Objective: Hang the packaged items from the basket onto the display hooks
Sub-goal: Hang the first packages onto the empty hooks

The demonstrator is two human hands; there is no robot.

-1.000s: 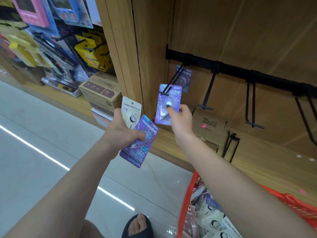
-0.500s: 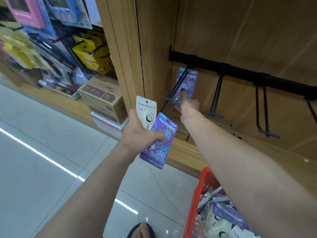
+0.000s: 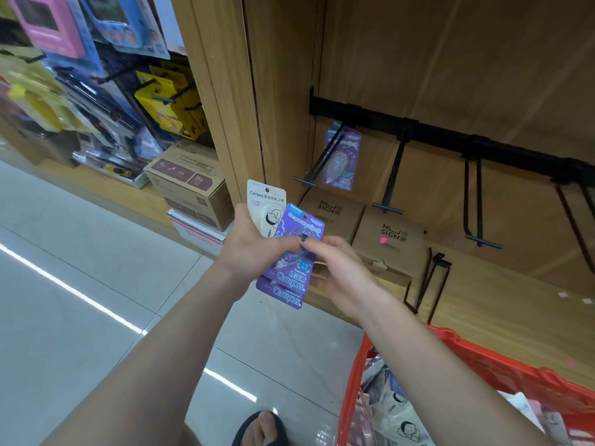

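My left hand (image 3: 254,249) grips a fan of packs: a white Campus pack (image 3: 267,204) behind and two purple Campus packs (image 3: 291,272) in front. My right hand (image 3: 338,268) pinches the front purple pack near its middle. Purple packs (image 3: 341,159) hang at the back of the leftmost black hook (image 3: 318,159). To its right the second hook (image 3: 391,178) and the third hook (image 3: 473,201) on the black rail (image 3: 450,136) are bare. The red basket (image 3: 483,362) at the lower right holds several more packs.
Brown NU SIGN boxes (image 3: 389,246) sit on the wooden shelf below the hooks. A loose black hook (image 3: 431,281) stands beside them. A wooden pillar (image 3: 225,91) separates this bay from a stocked display and cardboard boxes (image 3: 190,185) on the left. My sandalled foot (image 3: 260,429) is on the tiled floor.
My right hand let go of the purple pack it pushed back along the leftmost hook, drew back, and now pinches the front purple pack held in my left hand.
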